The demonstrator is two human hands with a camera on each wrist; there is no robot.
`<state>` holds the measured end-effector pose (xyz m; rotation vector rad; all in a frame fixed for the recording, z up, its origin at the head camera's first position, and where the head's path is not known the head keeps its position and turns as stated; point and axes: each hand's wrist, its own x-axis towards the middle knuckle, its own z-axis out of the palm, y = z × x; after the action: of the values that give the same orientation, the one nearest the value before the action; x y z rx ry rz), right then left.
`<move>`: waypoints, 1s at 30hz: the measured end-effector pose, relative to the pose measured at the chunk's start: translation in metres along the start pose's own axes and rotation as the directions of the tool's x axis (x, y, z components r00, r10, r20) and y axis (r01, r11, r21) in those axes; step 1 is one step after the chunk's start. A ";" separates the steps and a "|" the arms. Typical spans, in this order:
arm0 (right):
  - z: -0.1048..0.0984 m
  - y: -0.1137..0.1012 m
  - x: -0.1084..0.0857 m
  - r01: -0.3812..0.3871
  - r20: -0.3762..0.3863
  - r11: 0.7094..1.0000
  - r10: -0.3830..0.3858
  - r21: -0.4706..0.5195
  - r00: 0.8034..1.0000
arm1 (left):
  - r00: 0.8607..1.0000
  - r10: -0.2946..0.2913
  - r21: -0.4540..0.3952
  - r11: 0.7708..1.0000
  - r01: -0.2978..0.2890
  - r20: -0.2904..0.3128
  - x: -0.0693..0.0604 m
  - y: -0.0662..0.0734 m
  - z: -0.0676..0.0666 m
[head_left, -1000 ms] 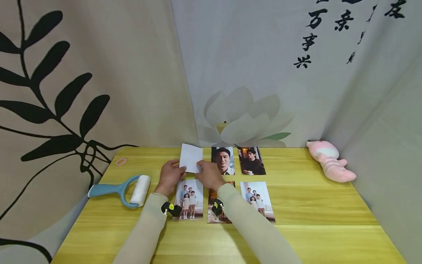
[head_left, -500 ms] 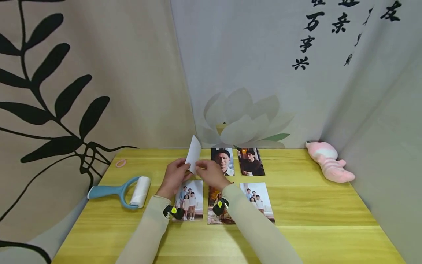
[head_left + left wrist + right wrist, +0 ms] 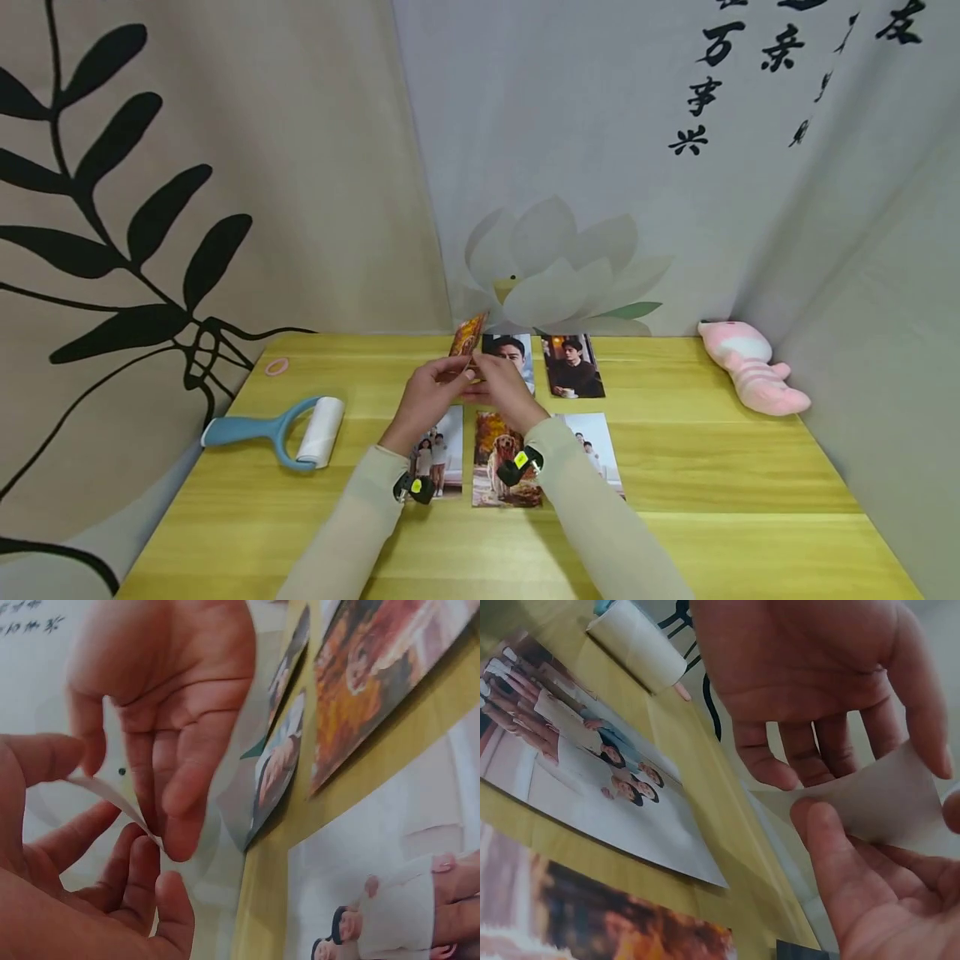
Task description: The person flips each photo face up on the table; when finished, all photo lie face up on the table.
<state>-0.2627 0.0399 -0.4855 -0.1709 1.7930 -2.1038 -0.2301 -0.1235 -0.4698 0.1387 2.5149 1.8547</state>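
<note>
Both hands hold one photo print (image 3: 468,335) above the back left part of the table, tilted up, its autumn-coloured picture side showing in the head view. Its white back (image 3: 877,795) shows in the right wrist view, slightly bowed. My left hand (image 3: 429,398) pinches it from the left, my right hand (image 3: 512,390) from the right. In the left wrist view the print is a thin edge between the fingers. Below lie a family photo (image 3: 448,454), a dog photo (image 3: 495,450) and another family photo (image 3: 603,442). Behind are two portraits of a man, one partly covered by my right hand.
A blue-handled lint roller (image 3: 318,433) lies on the left of the wooden table (image 3: 712,483). Near the back left corner is a pink ring (image 3: 277,367). A pink plush toy (image 3: 753,367) rests at the right back. Printed curtains (image 3: 300,167) hang behind.
The held print has turned from its white back to its picture side in the head view. Both hands have shifted right, now close together, and the left forearm covers part of the left family photo.
</note>
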 end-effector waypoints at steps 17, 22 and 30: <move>-0.009 -0.011 -0.013 0.020 0.013 0.998 -0.019 -0.065 1.000 | 0.999 0.005 0.165 0.986 0.001 -0.037 -0.002 0.001 0.004; -0.009 -0.017 -0.018 0.027 0.023 0.998 -0.025 -0.056 0.999 | 0.997 -0.004 0.157 0.988 0.017 -0.081 -0.001 -0.001 0.000; -0.011 -0.018 -0.024 0.038 -0.017 0.999 -0.039 -0.034 0.999 | 0.991 -0.067 0.094 0.993 0.078 -0.112 0.000 -0.011 -0.008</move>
<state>-0.2481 0.0607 -0.4664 -0.1976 1.8505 -2.1091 -0.2316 -0.1346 -0.4776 -0.0533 2.6444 1.7591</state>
